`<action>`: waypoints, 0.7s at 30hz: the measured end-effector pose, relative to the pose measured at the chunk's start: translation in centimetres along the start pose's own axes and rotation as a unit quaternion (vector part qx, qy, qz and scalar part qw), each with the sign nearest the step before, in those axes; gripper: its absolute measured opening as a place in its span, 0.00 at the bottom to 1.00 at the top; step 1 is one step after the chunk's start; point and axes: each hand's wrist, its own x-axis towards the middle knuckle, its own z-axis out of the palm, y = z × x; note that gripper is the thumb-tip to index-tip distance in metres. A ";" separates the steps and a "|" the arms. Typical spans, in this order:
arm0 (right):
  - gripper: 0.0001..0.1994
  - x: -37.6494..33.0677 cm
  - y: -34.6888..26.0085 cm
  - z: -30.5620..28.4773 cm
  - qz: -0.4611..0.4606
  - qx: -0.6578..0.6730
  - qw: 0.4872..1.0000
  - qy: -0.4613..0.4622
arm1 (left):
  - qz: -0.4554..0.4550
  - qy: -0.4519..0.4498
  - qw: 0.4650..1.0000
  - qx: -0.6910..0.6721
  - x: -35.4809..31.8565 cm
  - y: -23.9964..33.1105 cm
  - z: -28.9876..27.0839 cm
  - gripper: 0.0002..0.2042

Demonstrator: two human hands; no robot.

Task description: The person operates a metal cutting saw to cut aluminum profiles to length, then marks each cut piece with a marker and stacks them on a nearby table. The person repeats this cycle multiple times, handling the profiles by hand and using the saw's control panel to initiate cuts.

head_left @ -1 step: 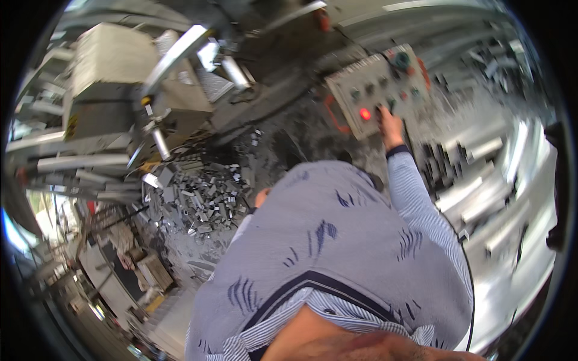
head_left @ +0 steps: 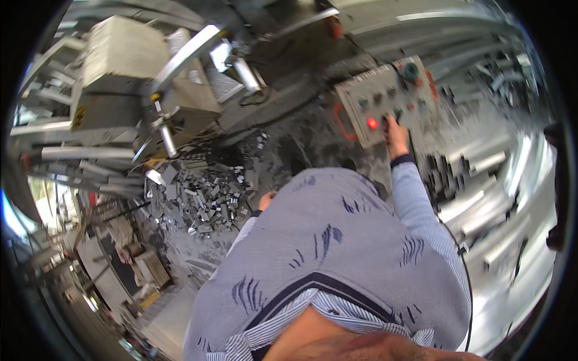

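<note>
A light-coloured control box (head_left: 380, 96) with orange handles, several knobs and buttons lies ahead and to the right. My right hand (head_left: 395, 139) reaches over its near edge, fingers closed on a small dark control knob (head_left: 386, 120). Just left of those fingertips a red button (head_left: 372, 123) glows. A larger dark round knob (head_left: 410, 73) sits at the box's far right corner. Low at my left side, my left hand (head_left: 267, 200) shows only in part beside my grey top; its fingers are mostly hidden.
Cut metal offcuts (head_left: 214, 195) are heaped on the left. Behind them stands a machine with a pale block-shaped housing (head_left: 123, 51) and a metal cylinder (head_left: 247, 75). Long metal bars (head_left: 466, 207) lie at the right, near a dark cable (head_left: 468, 289). A cart (head_left: 99, 268) stands at lower left.
The whole view has shifted slightly, so the box and machine appear lower and further right. My right hand stays at the same part of the box.
</note>
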 end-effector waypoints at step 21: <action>0.14 -0.1 2.6 -3.4 -0.030 0.010 0.998 -0.061 | 0.100 0.170 0.979 -0.045 -4.5 26.9 -7.3 0.16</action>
